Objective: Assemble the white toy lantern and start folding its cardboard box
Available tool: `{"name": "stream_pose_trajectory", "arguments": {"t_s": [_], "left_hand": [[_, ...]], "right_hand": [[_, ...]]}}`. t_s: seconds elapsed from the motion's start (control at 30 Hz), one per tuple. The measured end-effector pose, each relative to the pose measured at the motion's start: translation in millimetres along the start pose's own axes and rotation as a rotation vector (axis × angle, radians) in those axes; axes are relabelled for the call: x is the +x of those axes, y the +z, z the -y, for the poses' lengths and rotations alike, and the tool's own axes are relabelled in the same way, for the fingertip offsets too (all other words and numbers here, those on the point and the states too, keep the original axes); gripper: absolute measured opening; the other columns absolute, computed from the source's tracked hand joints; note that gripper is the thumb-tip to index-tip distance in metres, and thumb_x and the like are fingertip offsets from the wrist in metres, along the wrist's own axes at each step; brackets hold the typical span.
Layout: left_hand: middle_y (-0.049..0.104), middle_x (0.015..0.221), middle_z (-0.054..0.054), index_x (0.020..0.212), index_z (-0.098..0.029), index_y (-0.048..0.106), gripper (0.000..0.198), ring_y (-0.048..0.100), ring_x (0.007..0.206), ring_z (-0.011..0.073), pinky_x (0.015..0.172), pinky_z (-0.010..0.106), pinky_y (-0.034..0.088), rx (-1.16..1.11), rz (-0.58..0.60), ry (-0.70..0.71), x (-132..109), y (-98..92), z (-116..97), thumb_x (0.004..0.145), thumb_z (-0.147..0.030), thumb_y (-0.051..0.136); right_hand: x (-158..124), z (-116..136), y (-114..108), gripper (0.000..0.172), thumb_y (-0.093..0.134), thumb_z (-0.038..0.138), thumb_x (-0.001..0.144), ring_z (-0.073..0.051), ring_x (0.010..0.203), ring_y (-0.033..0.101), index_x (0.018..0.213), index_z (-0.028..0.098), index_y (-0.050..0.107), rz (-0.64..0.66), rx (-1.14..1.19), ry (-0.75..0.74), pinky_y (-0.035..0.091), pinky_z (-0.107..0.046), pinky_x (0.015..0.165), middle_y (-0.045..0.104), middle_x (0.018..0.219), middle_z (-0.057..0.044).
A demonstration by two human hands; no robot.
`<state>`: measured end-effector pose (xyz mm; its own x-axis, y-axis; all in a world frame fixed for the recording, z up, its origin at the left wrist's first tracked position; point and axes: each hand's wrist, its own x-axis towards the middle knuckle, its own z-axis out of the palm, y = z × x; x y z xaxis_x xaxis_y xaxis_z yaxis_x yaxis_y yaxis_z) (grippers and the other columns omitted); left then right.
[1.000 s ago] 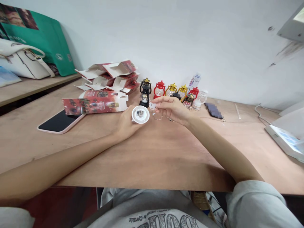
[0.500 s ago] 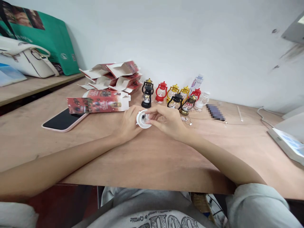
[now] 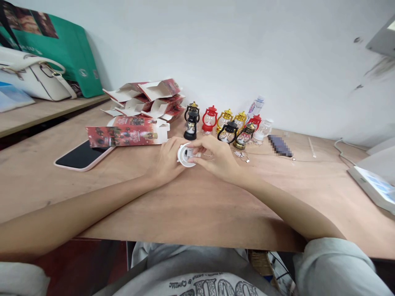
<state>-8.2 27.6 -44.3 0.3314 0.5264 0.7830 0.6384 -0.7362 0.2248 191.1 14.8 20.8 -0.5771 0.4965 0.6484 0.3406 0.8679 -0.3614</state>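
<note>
My left hand (image 3: 166, 161) is curled around a small white round lantern base (image 3: 184, 155), held with its underside facing me. My right hand (image 3: 216, 157) pinches a tiny white piece against the centre of that base; the piece is mostly hidden by my fingertips. Both hands rest on the wooden table (image 3: 197, 197). Just behind them stands a row of several miniature lanterns (image 3: 226, 123) in black, red and gold. A thin wire piece (image 3: 242, 156) lies on the table right of my right hand.
Folded red and white cartons (image 3: 128, 133) lie left of the hands, with more stacked behind (image 3: 148, 98). A phone (image 3: 82, 155) lies face up at the left. A white handbag (image 3: 29, 80) and green bag (image 3: 61, 53) sit far left. A white device (image 3: 372, 185) is at the right edge.
My right hand came back from beside the lanterns with the small white piece and brought it onto the base in my left hand. The base tilted slightly.
</note>
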Motion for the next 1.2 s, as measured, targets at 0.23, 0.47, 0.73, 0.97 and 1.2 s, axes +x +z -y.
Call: {"name": "stream_pose_trajectory", "arguments": {"t_s": [0.23,0.47,0.73,0.97,1.2], "left_hand": [[0.064,0.109,0.006,0.111,-0.027,0.05,0.021,0.063,0.102,0.0263,0.082,0.043,0.052,-0.028,0.012,-0.075,0.9,-2.3,-3.9,0.091,-0.029,0.057],[0.064,0.109,0.006,0.108,-0.026,0.052,0.019,0.063,0.103,0.0258,0.084,0.043,0.051,-0.046,0.017,-0.118,1.7,-2.0,-4.7,0.091,-0.028,0.059],[0.065,0.109,0.008,0.108,-0.021,0.054,0.025,0.06,0.101,0.0244,0.084,0.039,0.049,-0.048,-0.042,-0.194,1.6,1.4,-0.6,0.091,-0.036,0.064],[0.064,0.108,0.008,0.108,-0.02,0.055,0.023,0.06,0.101,0.0256,0.084,0.04,0.048,-0.054,-0.084,-0.156,1.9,1.3,-3.9,0.093,-0.035,0.062],[0.064,0.111,0.009,0.11,-0.021,0.053,0.025,0.059,0.101,0.0253,0.083,0.039,0.047,-0.022,-0.076,-0.141,-0.1,4.4,0.1,0.093,-0.038,0.062]], "right_hand": [[-0.4,7.7,-0.9,0.018,0.067,0.026,0.092,-0.014,0.079,0.064,0.107,0.017,0.069,-0.047,0.003,-0.044,0.055,-0.028,0.077,0.071,0.093,-0.005],[-1.3,11.4,-0.6,0.013,0.062,0.021,0.094,-0.013,0.075,0.067,0.096,0.019,0.074,-0.1,0.022,-0.012,0.055,-0.026,0.072,0.075,0.087,-0.003],[-1.1,-3.8,-3.8,0.014,0.061,0.018,0.095,-0.015,0.071,0.068,0.088,0.016,0.072,-0.018,-0.202,-0.101,0.05,-0.026,0.067,0.078,0.086,-0.007],[-3.4,-4.1,-5.0,0.028,0.046,0.018,0.104,-0.016,0.073,0.059,0.085,0.017,0.066,-0.033,-0.611,-0.326,0.043,-0.028,0.066,0.068,0.08,-0.007],[-6.1,-9.8,0.9,0.023,0.048,0.028,0.104,-0.018,0.077,0.058,0.088,0.02,0.062,-0.08,-0.505,-0.371,0.045,-0.031,0.07,0.065,0.083,-0.007]]}}
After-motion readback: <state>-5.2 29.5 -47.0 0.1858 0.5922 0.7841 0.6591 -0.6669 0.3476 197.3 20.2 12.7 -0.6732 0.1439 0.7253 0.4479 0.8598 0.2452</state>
